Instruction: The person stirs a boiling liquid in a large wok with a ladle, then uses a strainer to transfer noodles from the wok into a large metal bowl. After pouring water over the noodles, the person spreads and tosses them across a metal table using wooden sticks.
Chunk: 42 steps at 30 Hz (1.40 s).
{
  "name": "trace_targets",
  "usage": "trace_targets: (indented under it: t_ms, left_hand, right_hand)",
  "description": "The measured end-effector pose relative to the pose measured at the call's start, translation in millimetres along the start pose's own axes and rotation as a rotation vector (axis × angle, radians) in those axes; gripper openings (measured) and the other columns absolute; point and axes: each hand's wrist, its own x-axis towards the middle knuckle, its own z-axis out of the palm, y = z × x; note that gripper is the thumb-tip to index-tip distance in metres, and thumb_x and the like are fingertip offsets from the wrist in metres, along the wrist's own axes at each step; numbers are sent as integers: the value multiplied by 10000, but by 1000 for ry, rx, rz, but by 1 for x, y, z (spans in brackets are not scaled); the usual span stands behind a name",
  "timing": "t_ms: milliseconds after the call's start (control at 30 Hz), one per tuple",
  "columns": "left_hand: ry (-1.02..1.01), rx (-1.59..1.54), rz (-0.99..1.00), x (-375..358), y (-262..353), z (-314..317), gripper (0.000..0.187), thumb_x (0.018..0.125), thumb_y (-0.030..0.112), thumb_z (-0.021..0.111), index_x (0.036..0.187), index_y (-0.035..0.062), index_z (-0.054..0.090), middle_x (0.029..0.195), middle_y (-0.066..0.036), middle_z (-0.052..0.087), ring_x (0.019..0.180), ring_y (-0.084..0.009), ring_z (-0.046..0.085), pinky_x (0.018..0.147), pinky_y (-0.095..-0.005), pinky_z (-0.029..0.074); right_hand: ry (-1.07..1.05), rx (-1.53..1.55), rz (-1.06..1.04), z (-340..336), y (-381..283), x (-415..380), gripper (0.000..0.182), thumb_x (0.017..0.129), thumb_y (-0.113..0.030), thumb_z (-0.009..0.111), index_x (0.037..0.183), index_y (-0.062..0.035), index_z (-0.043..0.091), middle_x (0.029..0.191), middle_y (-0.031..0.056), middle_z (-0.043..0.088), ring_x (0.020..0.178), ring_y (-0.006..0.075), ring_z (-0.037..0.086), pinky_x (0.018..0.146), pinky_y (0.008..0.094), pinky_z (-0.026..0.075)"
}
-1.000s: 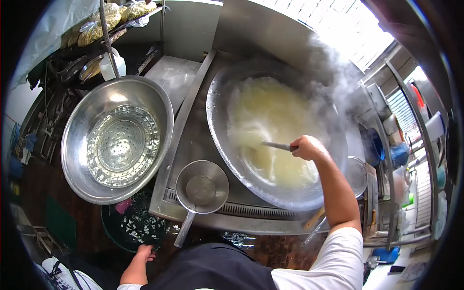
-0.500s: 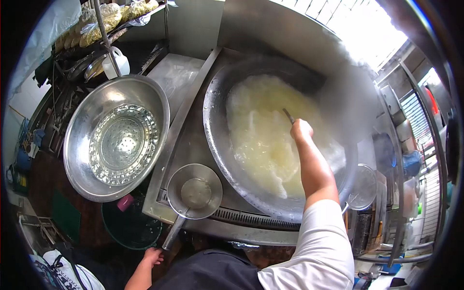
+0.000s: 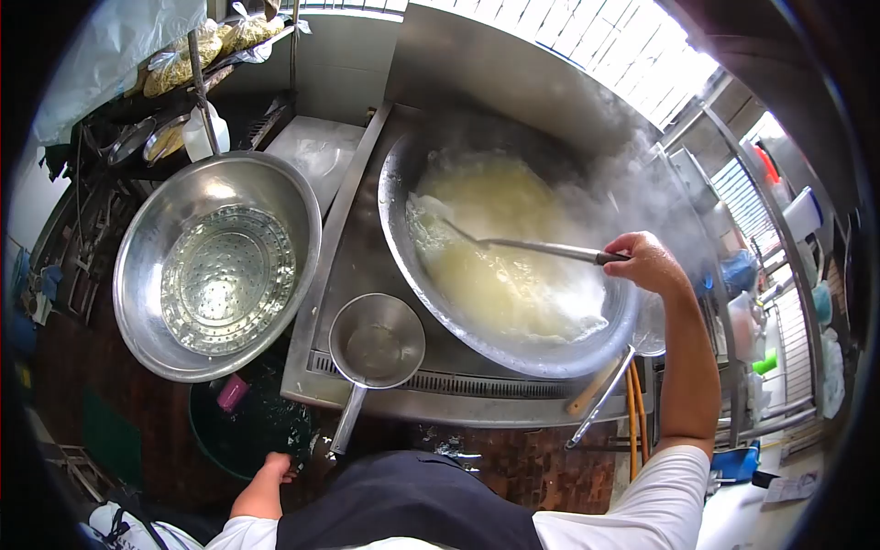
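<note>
My right hand (image 3: 648, 263) is closed around the dark grip of a long-handled metal utensil (image 3: 550, 247). Its shaft slopes left into a large wok (image 3: 392, 197), and liquid hides the working end, so its kind does not show. Foaming, pale yellow liquid (image 3: 495, 211) fills much of the wok. Low at the left, my left hand (image 3: 278, 467) hangs by the rim of a dark green tub (image 3: 206, 431), fingers loosely bent, holding nothing I can see. A metal dipper (image 3: 376, 344) rests at the stove's front edge, handle toward me.
A wide metal basin (image 3: 137, 302) with a perforated inner bottom stands left of the stove (image 3: 344, 266). A pink object (image 3: 233, 392) is at the tub. Steam rises at the right. Wooden sticks (image 3: 634, 412) and a metal handle (image 3: 605, 394) project by the stove's right front.
My right hand has swung right and toward me, so the utensil now lies across the wok instead of pointing down. Foam has shifted to the left side. The view has shifted slightly.
</note>
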Motion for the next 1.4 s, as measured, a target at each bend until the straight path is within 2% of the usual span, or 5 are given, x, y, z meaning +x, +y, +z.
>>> trace_targets:
  t_ms: [367,600,633,1000,1400]
  left_hand:
    - [9,-158,151,3,23,16,249,878,265,597,1068,108,636,904,-89,663,674,-230,649,533,-441,514]
    - [42,-158,-81,-44,-16,11,389,910,313,589,1234,101,557,986,-117,656,744,-260,666,590,-413,527]
    - [30,-175,-123,-54,-19,12,405,919,325,588,1254,102,542,996,-127,659,737,-262,664,601,-411,528]
    - [36,-119,61,-83,18,69,334,908,280,576,1164,67,593,943,-116,689,686,-198,679,542,-340,532]
    - [-14,-1,30,0,4,28,287,942,258,493,1107,77,643,975,-87,695,724,-272,692,595,-437,524]
  right_hand:
    - [-410,13,96,72,-40,57,325,824,-271,692,1124,-154,729,710,14,674,509,100,528,460,270,443]
    - [-132,-224,-62,139,-13,193,260,711,-239,673,951,-200,764,918,83,728,862,297,688,786,368,552]
    - [-41,-254,-131,144,-7,219,209,728,-242,693,911,-172,767,677,81,687,558,201,649,602,335,549]
    - [50,-132,259,218,51,258,277,853,-241,641,1111,-170,716,1120,105,696,1073,277,653,917,389,511]
    - [-129,-113,130,-50,27,2,325,770,-172,782,1076,-74,734,785,68,690,657,142,618,610,315,521]
